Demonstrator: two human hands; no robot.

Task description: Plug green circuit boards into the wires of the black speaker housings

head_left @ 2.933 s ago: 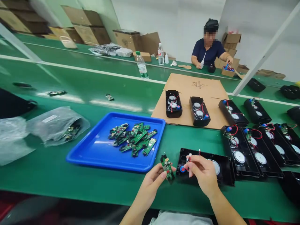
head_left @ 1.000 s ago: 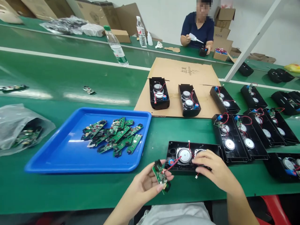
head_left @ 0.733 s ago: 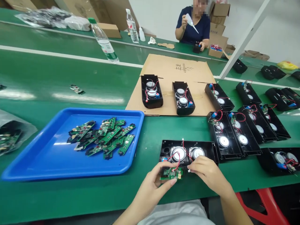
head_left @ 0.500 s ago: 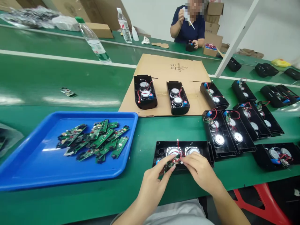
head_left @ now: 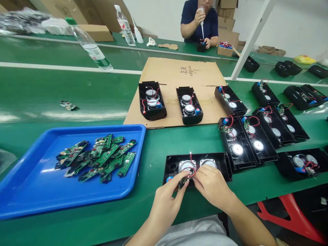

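A black speaker housing (head_left: 220, 164) lies open in front of me, with two round speakers and red wires inside. Over its near edge, my left hand (head_left: 170, 191) pinches a small green circuit board (head_left: 182, 182) between thumb and fingertips. Close against the board, my right hand (head_left: 214, 182) has its fingers pressed together at the red wires (head_left: 194, 169); whatever its fingertips grip is too small to make out. A white connector stands up at the housing's far edge. To the left, a blue tray (head_left: 28, 194) holds a pile of green circuit boards (head_left: 105, 155).
Two open housings (head_left: 153, 100) stand on a cardboard sheet (head_left: 166, 71). More housings (head_left: 234, 143) crowd the right. A bottle (head_left: 92, 51) lies tilted at the back left. Across the table sits a person (head_left: 187, 24). A red stool (head_left: 289, 215) is below right.
The view has shifted slightly. My right fingers have closed in nearer the board, which is tilted more steeply. The person opposite has lowered a white bottle's nozzle to a black part.
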